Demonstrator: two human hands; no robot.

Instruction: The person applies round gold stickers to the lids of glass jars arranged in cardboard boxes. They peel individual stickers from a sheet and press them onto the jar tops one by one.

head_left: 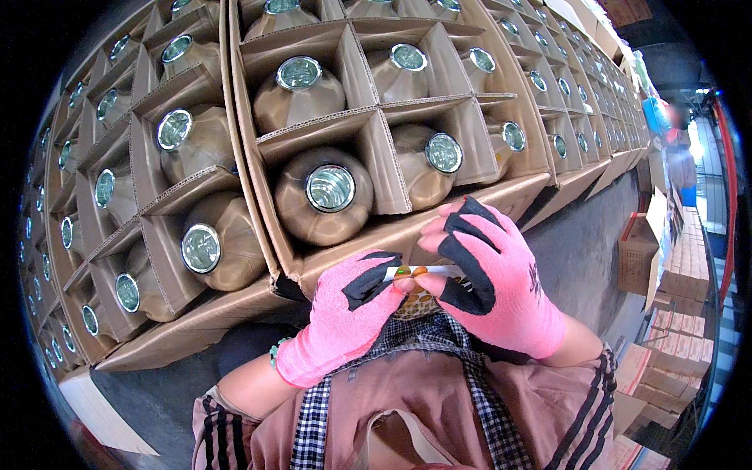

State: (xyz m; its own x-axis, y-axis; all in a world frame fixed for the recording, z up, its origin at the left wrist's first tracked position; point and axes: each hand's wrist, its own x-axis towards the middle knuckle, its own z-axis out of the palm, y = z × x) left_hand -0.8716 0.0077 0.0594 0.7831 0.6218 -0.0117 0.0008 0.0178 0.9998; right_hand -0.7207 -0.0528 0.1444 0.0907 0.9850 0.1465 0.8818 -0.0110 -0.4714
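Observation:
Both my hands wear pink gloves with dark palms and bare fingertips, and they meet in front of my chest. Between them is a small white sticker strip [411, 272] with orange and green print. My left hand [348, 301] pinches its left part, while my right hand [501, 274] grips the right part with thumb and fingers. Just beyond them stands a cardboard box [407, 223] with dividers. Its nearest round, brown-tinted glass jar [325, 196] has an open mouth facing me, and another glass jar [431, 168] sits in the cell to its right.
More divided boxes of glass jars spread left [223, 243] and run off to the far right [560, 145]. Stacked cartons [681, 337] and an open carton [638, 247] stand on the right. A blurred person [677, 149] is in the distance.

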